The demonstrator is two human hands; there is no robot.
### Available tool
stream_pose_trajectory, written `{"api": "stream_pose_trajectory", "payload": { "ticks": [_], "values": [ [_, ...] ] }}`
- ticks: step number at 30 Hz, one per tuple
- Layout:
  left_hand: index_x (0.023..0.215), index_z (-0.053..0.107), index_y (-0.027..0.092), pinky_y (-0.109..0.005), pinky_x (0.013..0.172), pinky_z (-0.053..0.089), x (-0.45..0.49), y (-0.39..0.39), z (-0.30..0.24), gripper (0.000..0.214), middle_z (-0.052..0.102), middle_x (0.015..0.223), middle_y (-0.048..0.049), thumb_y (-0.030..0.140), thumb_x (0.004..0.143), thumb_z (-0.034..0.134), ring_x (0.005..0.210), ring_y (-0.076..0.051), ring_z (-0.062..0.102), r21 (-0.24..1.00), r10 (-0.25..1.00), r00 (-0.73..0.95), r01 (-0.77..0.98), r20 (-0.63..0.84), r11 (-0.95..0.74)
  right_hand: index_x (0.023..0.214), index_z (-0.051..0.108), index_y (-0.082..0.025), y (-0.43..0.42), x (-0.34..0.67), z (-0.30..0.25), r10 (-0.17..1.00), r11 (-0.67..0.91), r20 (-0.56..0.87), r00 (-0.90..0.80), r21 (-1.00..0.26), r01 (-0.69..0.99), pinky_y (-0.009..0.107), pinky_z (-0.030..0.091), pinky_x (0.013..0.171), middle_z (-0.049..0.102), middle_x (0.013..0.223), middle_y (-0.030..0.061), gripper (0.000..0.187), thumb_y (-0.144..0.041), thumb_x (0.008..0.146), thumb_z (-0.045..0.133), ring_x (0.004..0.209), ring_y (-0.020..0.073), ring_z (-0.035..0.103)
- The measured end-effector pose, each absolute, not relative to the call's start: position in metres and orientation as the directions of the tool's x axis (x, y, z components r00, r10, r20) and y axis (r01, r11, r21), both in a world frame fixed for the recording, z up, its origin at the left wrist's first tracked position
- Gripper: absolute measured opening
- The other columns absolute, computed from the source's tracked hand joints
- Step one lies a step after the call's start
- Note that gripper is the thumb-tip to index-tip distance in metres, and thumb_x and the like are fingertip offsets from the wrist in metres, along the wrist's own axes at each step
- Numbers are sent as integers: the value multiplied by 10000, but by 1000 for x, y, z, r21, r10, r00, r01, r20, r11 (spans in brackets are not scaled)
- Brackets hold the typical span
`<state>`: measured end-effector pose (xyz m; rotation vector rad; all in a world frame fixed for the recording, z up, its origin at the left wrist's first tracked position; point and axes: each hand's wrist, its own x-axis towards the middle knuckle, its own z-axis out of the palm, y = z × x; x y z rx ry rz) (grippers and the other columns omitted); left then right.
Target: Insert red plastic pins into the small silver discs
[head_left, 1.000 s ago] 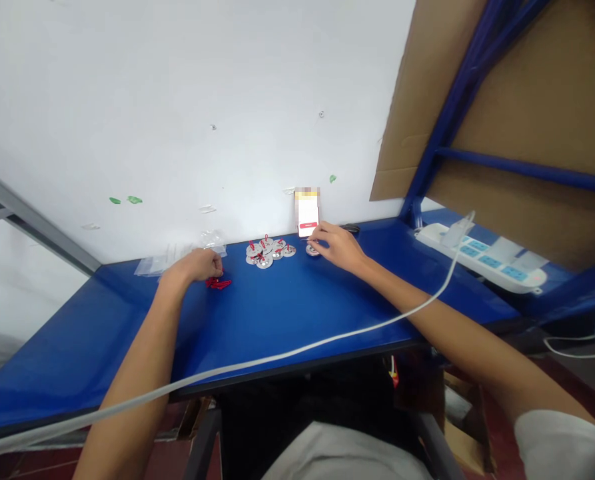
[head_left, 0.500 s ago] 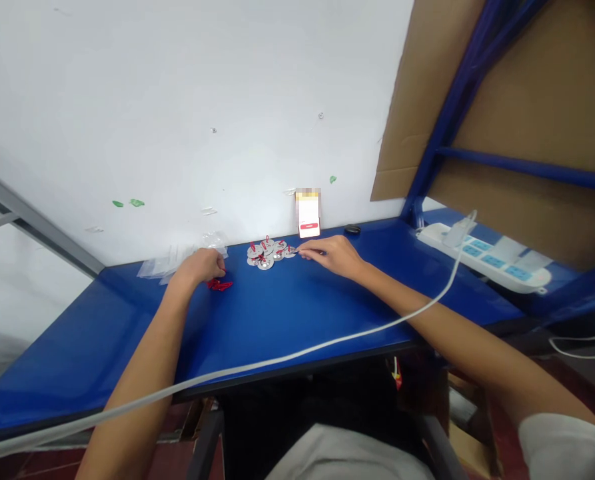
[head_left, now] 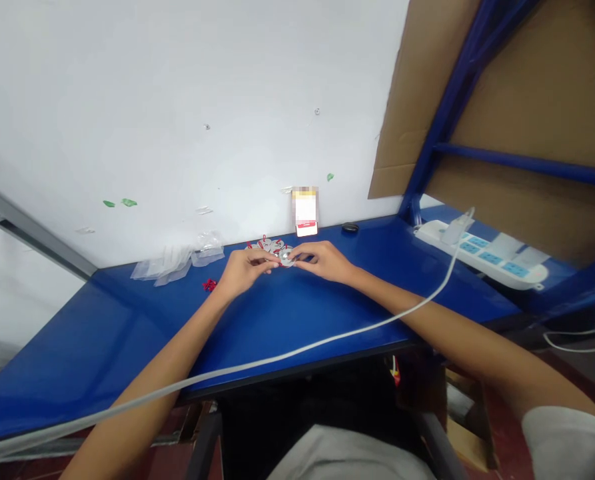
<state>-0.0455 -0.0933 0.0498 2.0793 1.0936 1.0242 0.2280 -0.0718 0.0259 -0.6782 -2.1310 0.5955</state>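
Both hands meet at the back of the blue table. My right hand pinches a small silver disc by its right side. My left hand is closed too, its fingertips at the disc's left side; whether a red cord sits in them is too small to tell. Just behind the hands lies a pile of silver discs with red cords. A few loose red cords lie on the table left of my left hand.
Clear plastic bags lie against the white wall at the left. A phone leans on the wall, a small black object beside it. A white power strip sits at right, its white cable crossing the table's front edge.
My left hand left the red cords and moved right to meet my right hand. My right hand drew a silver disc toward the middle, in front of the pile.
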Motion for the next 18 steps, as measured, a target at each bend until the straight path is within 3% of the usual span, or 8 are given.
{"api": "stream_pose_trajectory", "payload": {
  "ticks": [5, 11, 18],
  "values": [
    [1102, 865, 235, -333, 751, 598, -33, -99, 36, 241, 847, 900, -44, 395, 930, 812, 721, -210, 762, 688, 832, 318, 468, 454, -554, 1196, 812, -248, -80, 225, 31, 659, 710, 512, -551, -665, 231, 276, 648, 789, 843, 1142, 32, 223, -227, 1001, 705, 992, 197, 817],
    [1006, 851, 249, -305, 730, 557, -29, -103, 33, 122, 847, 939, -18, 326, 952, 773, 742, -182, 739, 526, 769, 327, 580, 549, -622, 1205, 795, -237, -79, 223, 30, 643, 723, 525, -557, -657, 216, 292, 656, 829, 835, 1158, 52, 226, -220, 1000, 700, 1010, 205, 808],
    [960, 819, 237, -284, 729, 563, -24, -104, 29, 72, 831, 895, 0, 260, 903, 781, 738, -167, 738, 525, 781, 279, 611, 558, -593, 1227, 788, -241, -79, 221, 27, 628, 730, 529, -571, -654, 198, 311, 673, 849, 836, 1130, 47, 255, -219, 983, 718, 978, 202, 809]
  ]
}}
